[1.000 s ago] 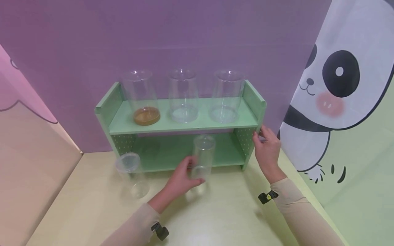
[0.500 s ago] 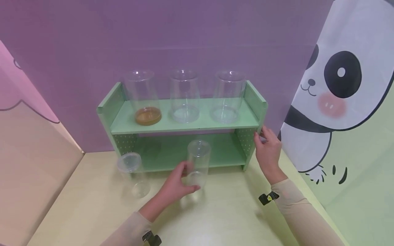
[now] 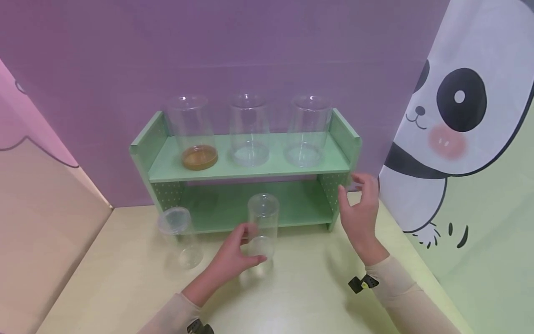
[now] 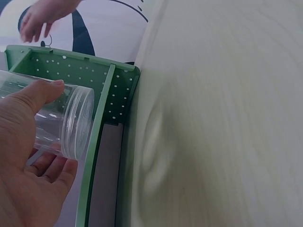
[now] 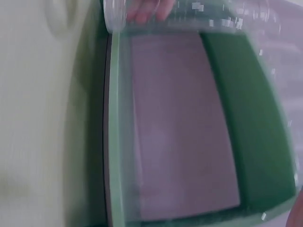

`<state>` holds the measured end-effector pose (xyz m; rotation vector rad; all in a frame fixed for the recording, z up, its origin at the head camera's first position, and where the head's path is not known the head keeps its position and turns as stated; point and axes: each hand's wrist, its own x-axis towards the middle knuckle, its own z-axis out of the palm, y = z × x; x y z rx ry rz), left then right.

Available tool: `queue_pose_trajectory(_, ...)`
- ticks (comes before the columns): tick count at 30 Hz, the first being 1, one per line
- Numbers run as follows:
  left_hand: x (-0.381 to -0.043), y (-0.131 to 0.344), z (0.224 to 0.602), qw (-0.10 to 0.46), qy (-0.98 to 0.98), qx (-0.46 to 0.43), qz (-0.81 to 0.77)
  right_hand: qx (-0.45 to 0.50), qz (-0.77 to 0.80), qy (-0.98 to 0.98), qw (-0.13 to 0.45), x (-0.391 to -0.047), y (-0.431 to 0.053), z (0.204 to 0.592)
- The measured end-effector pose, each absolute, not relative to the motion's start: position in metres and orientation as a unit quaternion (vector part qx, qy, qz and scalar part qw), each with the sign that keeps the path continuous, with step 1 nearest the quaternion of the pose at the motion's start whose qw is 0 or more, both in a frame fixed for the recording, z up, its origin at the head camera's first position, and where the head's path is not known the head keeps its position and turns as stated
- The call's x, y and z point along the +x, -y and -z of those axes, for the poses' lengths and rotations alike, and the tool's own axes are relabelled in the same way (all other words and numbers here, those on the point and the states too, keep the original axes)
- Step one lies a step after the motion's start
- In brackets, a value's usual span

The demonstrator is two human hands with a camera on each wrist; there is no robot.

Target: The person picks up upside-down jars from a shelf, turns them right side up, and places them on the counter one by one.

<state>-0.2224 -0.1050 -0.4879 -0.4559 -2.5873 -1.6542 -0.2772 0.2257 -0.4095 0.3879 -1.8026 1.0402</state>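
Observation:
My left hand (image 3: 231,260) grips a clear plastic jar (image 3: 264,213) in front of the green two-tier shelf (image 3: 250,174). In the left wrist view, the thumb lies over the jar's near side, the fingers curl behind it, and its ridged end (image 4: 78,123) points toward the tabletop, seemingly a little above it. My right hand (image 3: 362,208) is beside the shelf's right side panel, thumb and fingers spread apart, holding nothing. In the right wrist view only a blurred edge of that hand shows. Another clear jar (image 3: 181,236) stands at the shelf's left front corner.
On the upper tier stand three clear jars: the left one (image 3: 189,120) has a brown base, then come the middle jar (image 3: 249,125) and the right jar (image 3: 308,125). A purple wall (image 3: 267,46) rises behind, and a panda-printed wall (image 3: 475,185) bounds the right.
The left hand has shifted left and toward me with the clear jar. The right hand has come off the shelf's right side panel, and its fingers have parted.

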Motion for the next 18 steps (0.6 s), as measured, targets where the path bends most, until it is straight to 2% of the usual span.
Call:
queue_pose_trajectory(3, -0.222, 0.104, 0.488, 0.019, 0.831, -0.151, 0.536, 0.234, -0.440, 0.747, 0.440, -0.269, -0.213, 0.405)
queue_pose_trajectory(7, -0.222, 0.105, 0.489, 0.019, 0.828, -0.158, 0.538, 0.317, -0.459, 0.767, 0.318, -0.259, -0.193, 0.398)
queue_pose_trajectory(11, -0.222, 0.105, 0.490, 0.016, 0.827, -0.164, 0.538, 0.351, -0.469, 0.783, 0.209, -0.251, -0.175, 0.391)
queue_pose_trajectory(18, -0.220, 0.105, 0.491, 0.006, 0.828, -0.170, 0.534, 0.372, -0.463, 0.796, 0.117, -0.247, -0.153, 0.378)
